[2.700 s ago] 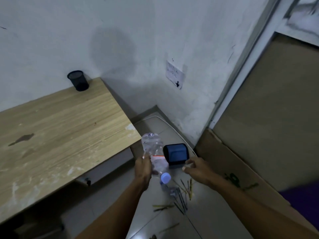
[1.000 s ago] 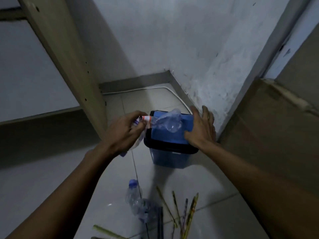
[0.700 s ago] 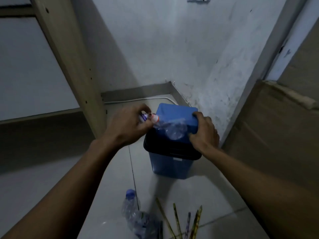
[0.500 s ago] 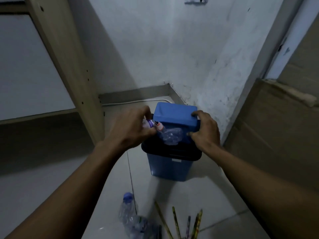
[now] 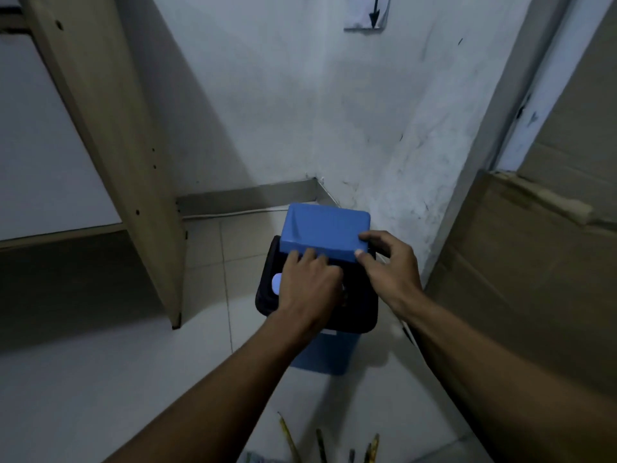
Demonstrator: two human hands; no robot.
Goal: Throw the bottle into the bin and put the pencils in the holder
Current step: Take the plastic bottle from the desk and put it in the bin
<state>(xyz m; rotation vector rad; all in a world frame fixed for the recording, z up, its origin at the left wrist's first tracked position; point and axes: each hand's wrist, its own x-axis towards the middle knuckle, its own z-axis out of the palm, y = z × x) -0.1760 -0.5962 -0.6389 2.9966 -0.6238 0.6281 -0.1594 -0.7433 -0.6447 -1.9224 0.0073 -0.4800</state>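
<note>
A blue bin [image 5: 329,357] with a black rim [image 5: 362,315] stands on the floor in the wall corner. Its blue swing lid [image 5: 325,230] is tilted up. My right hand [image 5: 389,272] pinches the lid's near right corner. My left hand [image 5: 309,289] lies over the bin's opening, closed on the clear bottle. Only the bottle's pale blue cap [image 5: 276,285] shows, at the left of that hand; the rest is hidden inside the bin. Several pencils [image 5: 288,441] lie on the floor tiles at the bottom edge. The holder is out of view.
A wooden desk side panel [image 5: 110,155] slants down to the floor left of the bin. Cardboard sheets [image 5: 534,279] lean against the right wall. A white cable [image 5: 233,213] runs along the skirting behind the bin.
My left hand has pushed the bottle down into the bin's opening, so its body is now hidden. My right hand has shifted to the lid's near corner. The view has moved closer.
</note>
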